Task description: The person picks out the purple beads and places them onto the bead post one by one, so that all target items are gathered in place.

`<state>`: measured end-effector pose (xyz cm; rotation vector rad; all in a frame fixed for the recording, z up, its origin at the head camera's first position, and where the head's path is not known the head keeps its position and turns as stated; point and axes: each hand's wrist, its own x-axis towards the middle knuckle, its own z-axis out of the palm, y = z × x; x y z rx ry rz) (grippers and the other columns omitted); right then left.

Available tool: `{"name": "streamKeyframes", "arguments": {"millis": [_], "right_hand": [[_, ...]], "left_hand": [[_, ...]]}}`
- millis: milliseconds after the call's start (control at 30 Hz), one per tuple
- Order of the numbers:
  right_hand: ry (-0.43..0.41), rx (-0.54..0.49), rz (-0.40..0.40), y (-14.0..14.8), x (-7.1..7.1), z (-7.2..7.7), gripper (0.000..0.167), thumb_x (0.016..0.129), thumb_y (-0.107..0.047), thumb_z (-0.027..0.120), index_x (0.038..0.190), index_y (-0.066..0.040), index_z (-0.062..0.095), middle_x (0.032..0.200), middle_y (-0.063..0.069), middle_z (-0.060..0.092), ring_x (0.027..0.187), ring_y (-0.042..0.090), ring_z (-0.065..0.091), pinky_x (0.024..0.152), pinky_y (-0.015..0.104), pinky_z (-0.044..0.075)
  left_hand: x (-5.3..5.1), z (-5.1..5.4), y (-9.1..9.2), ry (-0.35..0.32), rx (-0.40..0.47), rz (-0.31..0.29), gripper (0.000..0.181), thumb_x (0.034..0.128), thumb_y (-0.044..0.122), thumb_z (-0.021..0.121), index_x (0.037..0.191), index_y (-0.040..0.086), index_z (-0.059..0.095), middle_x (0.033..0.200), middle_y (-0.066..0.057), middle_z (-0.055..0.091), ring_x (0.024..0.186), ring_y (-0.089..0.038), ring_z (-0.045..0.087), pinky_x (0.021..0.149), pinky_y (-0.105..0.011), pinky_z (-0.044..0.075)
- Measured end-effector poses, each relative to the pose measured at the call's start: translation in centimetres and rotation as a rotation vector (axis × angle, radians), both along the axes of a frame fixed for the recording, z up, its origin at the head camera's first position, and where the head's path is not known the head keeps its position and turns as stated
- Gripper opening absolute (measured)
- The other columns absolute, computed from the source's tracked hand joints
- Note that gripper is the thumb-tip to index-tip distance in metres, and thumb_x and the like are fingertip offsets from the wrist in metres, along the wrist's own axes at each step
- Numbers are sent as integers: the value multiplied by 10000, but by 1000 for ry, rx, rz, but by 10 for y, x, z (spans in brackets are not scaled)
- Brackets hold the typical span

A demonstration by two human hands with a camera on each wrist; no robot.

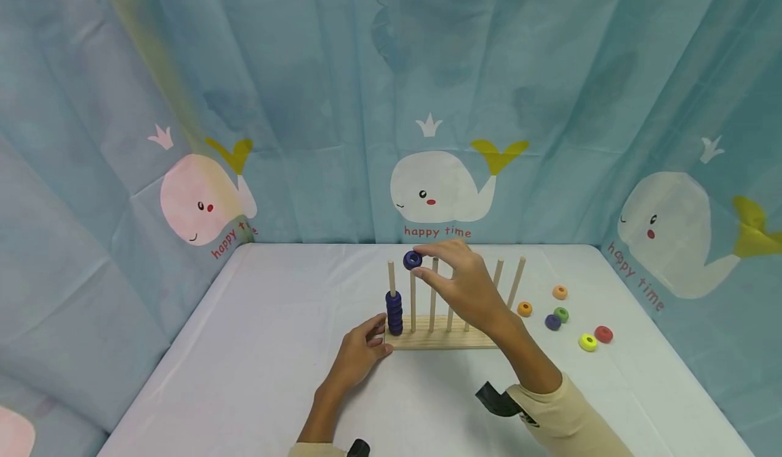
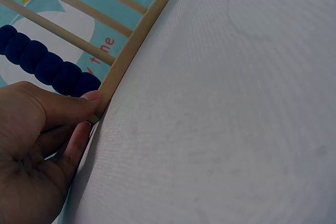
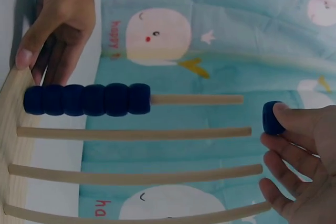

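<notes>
A wooden peg rack (image 1: 427, 340) stands on the table, its upright pegs in a row. Several dark blue beads (image 1: 394, 313) are stacked on its leftmost peg. One more dark blue bead (image 3: 272, 118) is pinched between thumb and forefinger of my right hand (image 1: 467, 280). That bead hovers just above the tip of the second peg (image 3: 136, 132), apart from it in the right wrist view. My left hand (image 1: 360, 354) grips the left end of the rack's base (image 2: 118, 77), thumb at the front edge. Part of the rack's right side is hidden behind my right hand and forearm.
Right of the rack lie loose beads: two orange (image 1: 560, 292), a green (image 1: 561, 314), a purple-blue (image 1: 552, 322), a yellow (image 1: 588, 342) and a red one (image 1: 603, 334). A blue whale-print curtain (image 1: 318, 104) surrounds the white table (image 1: 256, 348).
</notes>
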<state>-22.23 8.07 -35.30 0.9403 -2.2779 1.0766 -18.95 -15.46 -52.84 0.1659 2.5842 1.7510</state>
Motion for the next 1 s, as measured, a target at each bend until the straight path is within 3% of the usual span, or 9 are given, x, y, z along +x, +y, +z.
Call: {"name": "streamKeyframes", "arguments": {"millis": [233, 867, 1000], "right_hand": [[22, 23, -7, -11, 0, -5, 362, 942, -186, 826, 1285, -91, 760, 1230, 43, 767, 1148, 231, 613, 986, 465, 560], [43, 26, 7, -32, -1, -4, 341, 959, -176, 802, 1283, -79, 763, 1195, 67, 775, 1147, 268, 625, 1027, 527, 518], [26, 24, 9, -33, -4, -5, 341, 964, -184, 796, 1288, -83, 760, 1206, 66, 770, 1146, 268, 620, 1124, 562, 480]], "left_hand": [[0, -1, -1, 9, -6, -3, 658, 946, 47, 781, 1551, 35, 520, 1417, -217, 649, 1268, -348, 677, 1036, -275, 599], [0, 0, -1, 21, -5, -12, 655, 958, 79, 778, 1555, 33, 514, 1419, -214, 650, 1287, -345, 666, 1058, -305, 592], [1, 0, -1, 18, -7, -7, 650, 955, 84, 782, 1550, 44, 524, 1411, -210, 657, 1276, -340, 673, 1053, -305, 596]]}}
